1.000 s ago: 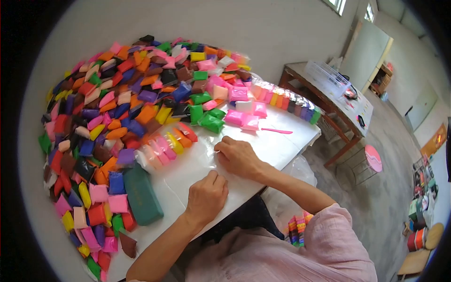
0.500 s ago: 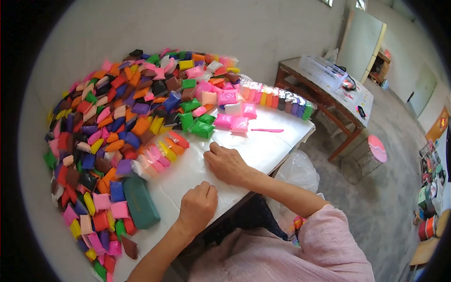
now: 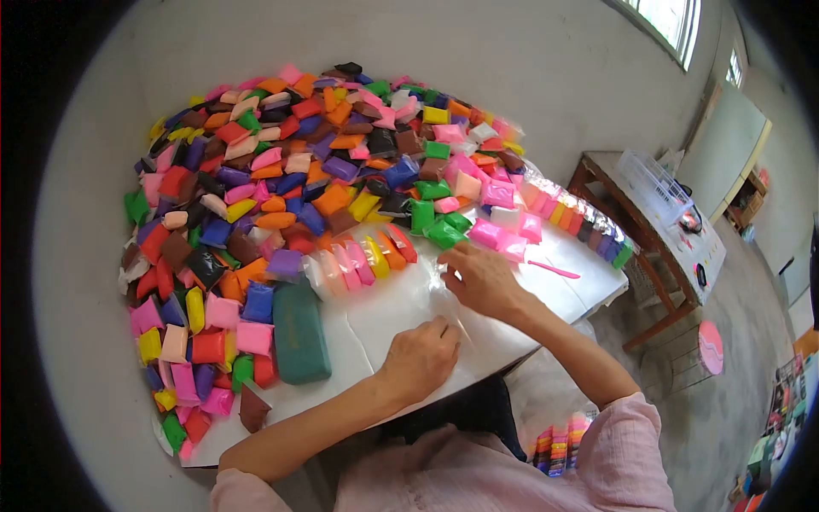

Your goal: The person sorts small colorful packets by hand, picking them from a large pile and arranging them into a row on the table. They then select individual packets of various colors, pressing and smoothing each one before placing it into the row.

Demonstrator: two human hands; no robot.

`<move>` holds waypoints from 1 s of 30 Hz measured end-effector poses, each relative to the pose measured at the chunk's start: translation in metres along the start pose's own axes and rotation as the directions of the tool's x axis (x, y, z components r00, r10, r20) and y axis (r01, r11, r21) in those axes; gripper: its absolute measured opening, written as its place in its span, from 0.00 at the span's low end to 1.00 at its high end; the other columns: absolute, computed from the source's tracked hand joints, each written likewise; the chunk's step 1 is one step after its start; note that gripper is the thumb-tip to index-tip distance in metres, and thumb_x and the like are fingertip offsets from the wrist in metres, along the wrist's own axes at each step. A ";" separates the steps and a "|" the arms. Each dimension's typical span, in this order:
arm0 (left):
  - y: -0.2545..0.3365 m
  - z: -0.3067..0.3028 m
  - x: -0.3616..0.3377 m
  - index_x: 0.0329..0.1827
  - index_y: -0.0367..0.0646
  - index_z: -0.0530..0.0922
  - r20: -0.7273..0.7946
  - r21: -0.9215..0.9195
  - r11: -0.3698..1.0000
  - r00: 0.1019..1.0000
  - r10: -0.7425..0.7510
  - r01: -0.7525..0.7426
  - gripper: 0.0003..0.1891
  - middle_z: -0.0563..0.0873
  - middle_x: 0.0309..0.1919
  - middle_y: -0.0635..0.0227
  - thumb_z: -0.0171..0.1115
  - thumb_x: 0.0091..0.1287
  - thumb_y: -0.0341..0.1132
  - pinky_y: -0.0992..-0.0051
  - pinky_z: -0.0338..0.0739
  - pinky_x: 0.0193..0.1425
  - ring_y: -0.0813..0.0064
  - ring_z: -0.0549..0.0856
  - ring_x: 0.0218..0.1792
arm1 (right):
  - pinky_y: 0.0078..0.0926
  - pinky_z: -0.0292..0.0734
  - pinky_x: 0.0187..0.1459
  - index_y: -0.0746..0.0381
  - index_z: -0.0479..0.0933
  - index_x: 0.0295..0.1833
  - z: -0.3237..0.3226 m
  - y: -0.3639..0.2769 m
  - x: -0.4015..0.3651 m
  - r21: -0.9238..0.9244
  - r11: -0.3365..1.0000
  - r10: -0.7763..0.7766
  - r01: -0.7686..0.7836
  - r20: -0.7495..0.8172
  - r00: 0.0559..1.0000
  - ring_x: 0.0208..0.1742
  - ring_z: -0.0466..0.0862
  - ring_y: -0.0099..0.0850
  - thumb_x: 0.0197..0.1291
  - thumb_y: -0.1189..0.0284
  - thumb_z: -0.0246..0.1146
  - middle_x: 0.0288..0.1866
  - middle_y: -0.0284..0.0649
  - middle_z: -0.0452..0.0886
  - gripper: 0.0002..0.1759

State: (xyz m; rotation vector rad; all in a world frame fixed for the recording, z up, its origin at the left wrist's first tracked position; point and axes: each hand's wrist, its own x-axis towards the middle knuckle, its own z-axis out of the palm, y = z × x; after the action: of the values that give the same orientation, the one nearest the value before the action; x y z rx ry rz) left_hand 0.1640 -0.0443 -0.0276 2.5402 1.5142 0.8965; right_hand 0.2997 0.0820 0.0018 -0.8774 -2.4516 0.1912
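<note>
My left hand [image 3: 422, 360] is closed low over the white tabletop [image 3: 367, 328], near its front edge. My right hand [image 3: 484, 280] is further right and back, its fingers curled in beside a green packet [image 3: 448, 230]. A faint clear sheen, perhaps thin plastic film, shows between the two hands; what the fingers pinch, if anything, is too hard to see. Left of my right hand lies a row of small packets [image 3: 358, 263] in white, pink, yellow, orange and red. A dark green box [image 3: 300, 333] stands beside that row.
A big heap of coloured packets [image 3: 281, 183] covers the table's back and left. At the right lie a pink plastic knife [image 3: 554, 270] and a long wrapped row of packets [image 3: 580, 218]. Beyond are a wooden table [image 3: 682, 282] with a clear basket [image 3: 653, 188], and a pink-topped stool [image 3: 710, 347].
The view has swung left, so everything sits further right. My left hand has moved towards my right hand and the gap between them is smaller.
</note>
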 end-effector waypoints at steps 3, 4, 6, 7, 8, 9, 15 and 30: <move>-0.002 0.004 0.001 0.35 0.39 0.74 -0.104 -0.056 0.998 0.995 0.007 -0.013 0.06 0.77 0.31 0.57 0.62 0.59 0.29 0.62 0.79 0.34 0.56 0.82 0.31 | 0.42 0.75 0.41 0.61 0.78 0.44 -0.002 0.008 0.046 -0.091 0.994 -0.067 0.058 -0.103 0.992 0.40 0.81 0.44 0.55 0.73 0.63 0.39 0.43 0.78 0.11; -0.002 0.004 0.001 0.35 0.39 0.74 -0.104 -0.061 0.998 0.995 0.007 -0.014 0.06 0.77 0.31 0.57 0.62 0.59 0.29 0.62 0.79 0.34 0.56 0.82 0.31 | 0.41 0.75 0.41 0.61 0.78 0.44 -0.001 0.010 0.063 -0.125 0.990 -0.087 0.070 -0.135 0.987 0.41 0.81 0.43 0.54 0.73 0.63 0.39 0.43 0.78 0.11; -0.003 0.004 0.000 0.34 0.39 0.73 -0.107 -0.058 0.998 0.994 0.026 -0.032 0.06 0.77 0.31 0.58 0.62 0.59 0.29 0.63 0.78 0.34 0.57 0.82 0.31 | 0.39 0.75 0.42 0.61 0.78 0.44 0.004 0.012 0.092 -0.215 0.967 -0.172 0.137 -0.152 0.973 0.44 0.80 0.41 0.52 0.73 0.64 0.40 0.42 0.78 0.12; -0.004 0.003 0.000 0.34 0.39 0.73 -0.111 -0.065 0.997 0.993 0.031 -0.038 0.06 0.77 0.31 0.58 0.62 0.59 0.28 0.63 0.78 0.33 0.58 0.82 0.31 | 0.38 0.75 0.43 0.60 0.79 0.43 0.007 0.013 0.104 -0.268 0.944 -0.234 0.193 -0.133 0.963 0.46 0.80 0.40 0.51 0.73 0.64 0.41 0.41 0.78 0.12; -0.005 0.002 -0.001 0.34 0.39 0.73 -0.114 -0.073 0.996 0.993 0.035 -0.043 0.06 0.76 0.31 0.59 0.62 0.59 0.28 0.63 0.78 0.33 0.58 0.82 0.31 | 0.37 0.75 0.43 0.60 0.79 0.43 0.011 0.015 0.113 -0.319 0.915 -0.295 0.248 -0.108 0.949 0.48 0.79 0.39 0.49 0.73 0.65 0.41 0.41 0.78 0.13; -0.005 0.002 -0.001 0.34 0.39 0.73 -0.120 -0.083 0.995 0.992 0.037 -0.047 0.06 0.76 0.31 0.59 0.62 0.59 0.28 0.64 0.78 0.33 0.58 0.82 0.31 | 0.37 0.75 0.44 0.59 0.79 0.43 0.018 0.018 0.119 -0.333 0.900 -0.320 0.282 -0.063 0.945 0.49 0.78 0.38 0.49 0.73 0.65 0.42 0.40 0.78 0.13; -0.009 0.007 -0.003 0.32 0.40 0.73 -0.154 -0.113 0.991 0.987 0.049 -0.067 0.06 0.75 0.29 0.59 0.62 0.59 0.28 0.64 0.78 0.33 0.60 0.81 0.29 | 0.36 0.76 0.46 0.62 0.79 0.38 0.046 0.028 0.138 -0.420 0.819 -0.437 0.392 -0.012 0.899 0.46 0.79 0.39 0.49 0.75 0.62 0.40 0.40 0.78 0.08; -0.008 0.004 -0.001 0.56 0.38 0.74 -0.315 -0.215 0.896 0.841 -0.440 0.388 0.19 0.78 0.34 0.59 0.63 0.63 0.33 0.62 0.75 0.39 0.60 0.81 0.33 | 0.13 0.62 0.20 0.61 0.80 0.41 -0.040 0.018 0.004 0.650 0.472 0.371 -0.596 0.466 0.803 0.24 0.79 0.16 0.56 0.72 0.68 0.25 0.30 0.80 0.08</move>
State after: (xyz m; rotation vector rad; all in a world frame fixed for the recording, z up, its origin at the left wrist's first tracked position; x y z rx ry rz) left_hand 0.1592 -0.0404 -0.0341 1.8976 1.9113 1.3813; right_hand 0.3276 0.0974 0.0320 -1.1381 -1.8789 1.5596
